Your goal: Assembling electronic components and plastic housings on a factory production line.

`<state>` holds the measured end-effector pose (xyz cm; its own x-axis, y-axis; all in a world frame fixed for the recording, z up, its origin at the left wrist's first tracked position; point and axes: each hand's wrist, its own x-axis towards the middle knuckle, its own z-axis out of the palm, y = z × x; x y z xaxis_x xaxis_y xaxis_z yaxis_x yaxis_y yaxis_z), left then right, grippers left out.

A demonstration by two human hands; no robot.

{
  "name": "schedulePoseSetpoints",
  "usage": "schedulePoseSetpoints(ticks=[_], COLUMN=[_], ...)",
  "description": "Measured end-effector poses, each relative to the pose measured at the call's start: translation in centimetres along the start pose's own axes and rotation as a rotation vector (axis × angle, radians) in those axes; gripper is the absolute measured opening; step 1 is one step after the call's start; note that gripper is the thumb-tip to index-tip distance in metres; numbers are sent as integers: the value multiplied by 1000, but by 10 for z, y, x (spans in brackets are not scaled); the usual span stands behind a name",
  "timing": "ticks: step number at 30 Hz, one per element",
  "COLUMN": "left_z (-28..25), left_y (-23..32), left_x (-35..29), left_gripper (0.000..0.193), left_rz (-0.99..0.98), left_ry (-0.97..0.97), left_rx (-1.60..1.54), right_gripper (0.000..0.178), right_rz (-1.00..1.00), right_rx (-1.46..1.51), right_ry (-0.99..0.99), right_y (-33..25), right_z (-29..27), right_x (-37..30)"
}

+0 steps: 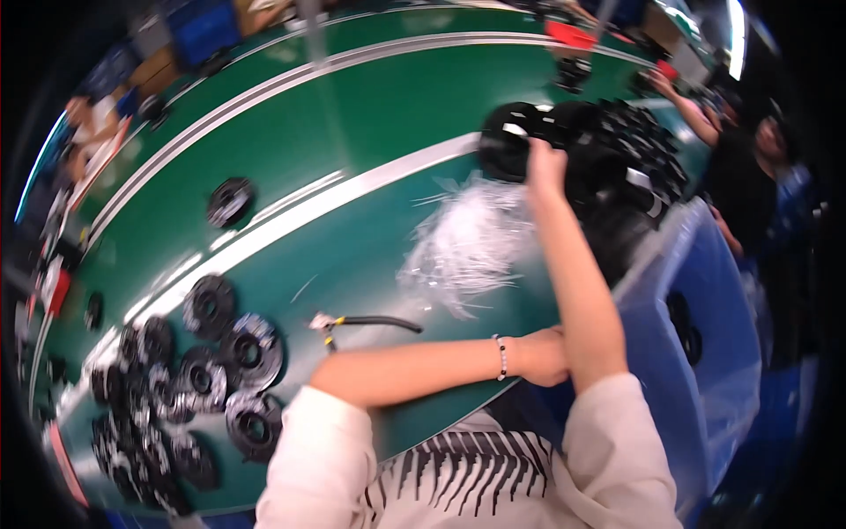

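Left hand (545, 357): rested curled beside the right forearm (582, 291), near the worktop's (370, 264) near edge; partly hidden, impossible to tell whether clenched or grasping.
Blue bin (718, 388): stood past the near edge, toward the right, with dark round pieces (683, 326) inside.
Black reels (267, 357): lay heaped at the near left corner.
Nippers (379, 322): lay inward from the near edge.
White strips (476, 238): lay tangled short of the far edge.
Right hand (546, 165): reached toward the far right corner, at the glossy black disc's (504, 154) rim; blurred, impossible to tell whether grasping or touching.
Handling: seemed best done with thumb and fingers well seated on the rim, forearm clear of the strips.
Lone reel (231, 201): lay beyond the far edge's pale rail (423, 161).
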<state>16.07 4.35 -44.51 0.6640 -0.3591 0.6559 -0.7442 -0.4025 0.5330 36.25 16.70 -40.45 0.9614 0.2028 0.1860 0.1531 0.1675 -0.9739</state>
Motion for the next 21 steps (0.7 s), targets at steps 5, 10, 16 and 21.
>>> schedulePoseSetpoints(ticks=[5, 10, 16, 21], left_z=[-149, -322, -436, -395], left_y=[15, -7, -13, -3], left_x=[-26, -121, -354, -253], left_gripper=[7, 41, 44, 30], left_rz=[53, -895, -1159, -1375], left_ry=[-111, 28, 12, -216], left_rx=[407, 1201, 941, 778], right_gripper=[67, 82, 55, 58], right_rz=[-495, -1076, -1447, -1245], right_rx=[96, -894, -665, -1179], right_ry=[-398, -344, -173, -39], right_y=[-102, -162, -167, -200], right_z=[-53, -161, -221, -283], right_x=[-123, -174, -161, -151])
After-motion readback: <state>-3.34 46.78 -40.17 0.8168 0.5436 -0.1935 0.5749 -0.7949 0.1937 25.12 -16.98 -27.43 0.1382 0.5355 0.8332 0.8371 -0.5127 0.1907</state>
